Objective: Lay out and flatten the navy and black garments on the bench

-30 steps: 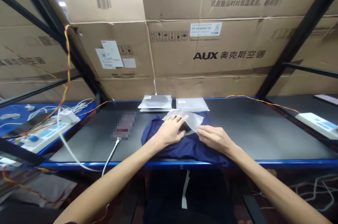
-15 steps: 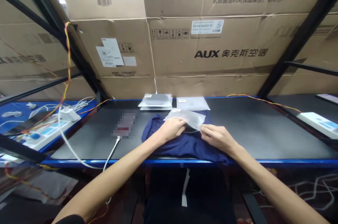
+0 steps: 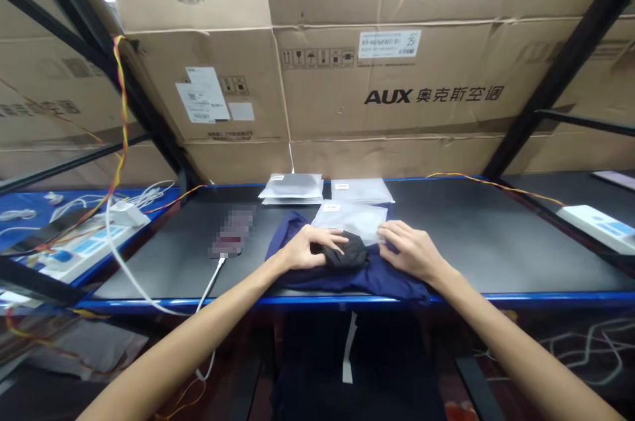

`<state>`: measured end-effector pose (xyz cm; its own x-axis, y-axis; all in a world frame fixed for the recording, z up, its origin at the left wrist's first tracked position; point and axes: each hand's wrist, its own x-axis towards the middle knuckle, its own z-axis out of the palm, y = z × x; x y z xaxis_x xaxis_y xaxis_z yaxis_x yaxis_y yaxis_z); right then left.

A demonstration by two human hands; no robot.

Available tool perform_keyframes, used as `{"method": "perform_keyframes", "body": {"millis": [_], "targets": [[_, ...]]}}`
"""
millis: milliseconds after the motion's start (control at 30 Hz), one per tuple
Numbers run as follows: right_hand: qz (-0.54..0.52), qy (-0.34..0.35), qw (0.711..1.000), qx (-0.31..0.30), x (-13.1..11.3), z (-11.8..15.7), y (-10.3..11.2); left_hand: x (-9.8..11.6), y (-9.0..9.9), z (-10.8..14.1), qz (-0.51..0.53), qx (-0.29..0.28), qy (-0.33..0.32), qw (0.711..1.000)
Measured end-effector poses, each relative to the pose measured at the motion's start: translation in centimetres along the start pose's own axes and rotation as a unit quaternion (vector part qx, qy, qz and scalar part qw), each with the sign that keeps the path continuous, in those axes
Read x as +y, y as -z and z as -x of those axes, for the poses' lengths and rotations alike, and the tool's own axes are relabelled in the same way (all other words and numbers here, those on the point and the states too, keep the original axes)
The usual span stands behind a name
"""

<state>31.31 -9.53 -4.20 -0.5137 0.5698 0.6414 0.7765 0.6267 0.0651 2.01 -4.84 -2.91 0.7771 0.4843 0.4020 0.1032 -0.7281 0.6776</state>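
On the tabletop [image 3: 471, 242], the left hand [image 3: 301, 249] loosely grips black cloth [image 3: 350, 255], now outside the plastic bag [image 3: 352, 219] the half-open right hand [image 3: 411, 250] touches.

Site type: workshop or packing station — exact trade undetermined.
Observed: black-topped, blue-edged workbench [image 3: 471, 242] within a black metal frame [image 3: 560, 70]; brown cardboard panels printed "AUX" [image 3: 322, 96] behind; white multi-socket power strips [image 3: 595, 226] at both sides — also loose white cables [image 3: 117, 253] and stacked frosted plastic bags [image 3: 290, 188].
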Motion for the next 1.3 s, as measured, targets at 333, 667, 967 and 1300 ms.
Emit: {"method": "perform_keyframes", "body": {"millis": [333,667,967,1300], "targets": [[-0.048,0.117,0.991,0.042,0.6,-0.2,-0.7,0.0,-0.4,0.2,-0.051,-0.001,-0.028,0.998],[-0.054,-0.027,0.997,0.048,5.3,-2.2,-2.0,0.0,-0.5,0.4,-0.052,0.008,-0.026,0.998],[-0.068,-0.074,0.993,-0.057,11.8,-4.7,-5.1,0.3,-0.3,0.3,-0.05,0.007,-0.027,0.998],[-0.074,-0.115,0.988,-0.068,11.4,-4.2,-5.3,0.7,-0.7,0.2,-0.142,0.03,-0.019,0.989]]}}
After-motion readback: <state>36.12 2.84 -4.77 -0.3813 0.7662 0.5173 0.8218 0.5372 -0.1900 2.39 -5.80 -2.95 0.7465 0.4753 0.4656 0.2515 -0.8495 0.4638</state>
